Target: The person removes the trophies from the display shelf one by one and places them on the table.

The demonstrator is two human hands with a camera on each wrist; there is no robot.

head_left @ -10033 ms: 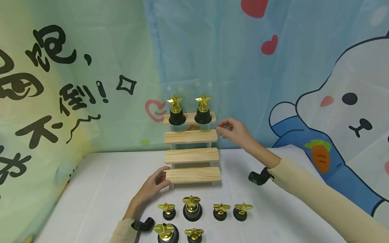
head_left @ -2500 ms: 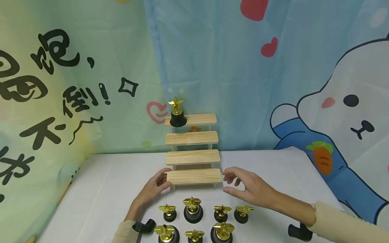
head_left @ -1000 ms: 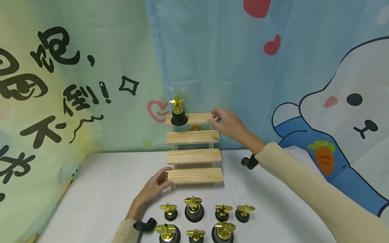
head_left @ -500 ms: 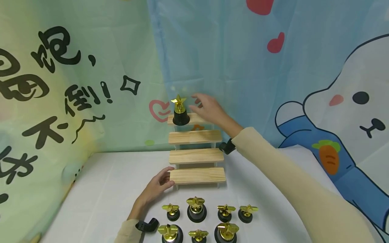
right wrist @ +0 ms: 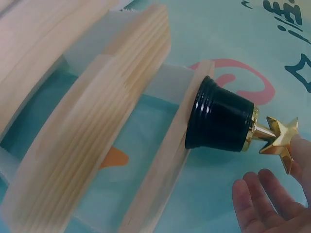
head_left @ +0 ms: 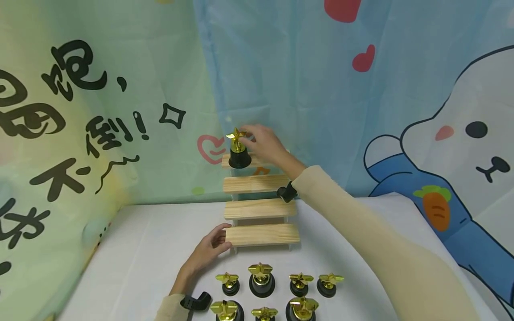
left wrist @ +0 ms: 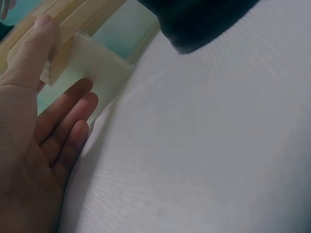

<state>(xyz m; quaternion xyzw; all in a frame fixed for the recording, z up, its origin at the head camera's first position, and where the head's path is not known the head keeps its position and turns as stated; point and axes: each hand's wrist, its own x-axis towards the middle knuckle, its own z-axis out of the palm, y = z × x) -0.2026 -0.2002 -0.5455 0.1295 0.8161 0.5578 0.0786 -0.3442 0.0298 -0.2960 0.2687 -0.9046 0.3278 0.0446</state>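
Observation:
A gold star trophy [head_left: 239, 158] with a black base stands at the left of the top shelf on a tiered wooden stand [head_left: 263, 235]. My right hand [head_left: 266, 145] pinches its star top; in the right wrist view the thumb lies on the gold star [right wrist: 279, 137] and the other fingers hang loosely beside it. The base still touches the plank. My left hand [head_left: 205, 252] holds the left end of the lowest plank. In the left wrist view the thumb [left wrist: 35, 53] lies on the wood, the index finger is mostly hidden, and the remaining fingers extend near the pale side support [left wrist: 99, 63].
Several star trophies, among them a larger one [head_left: 262, 281] and a small one [head_left: 326, 285], stand in two rows on the white tablecloth [head_left: 132, 258] before the stand. A printed curtain [head_left: 321, 89] hangs close behind the stand.
The top shelf's right trophy went to the front row on the table. My right hand then rose back to the top shelf, moved left and took the remaining trophy's star. The left hand stayed.

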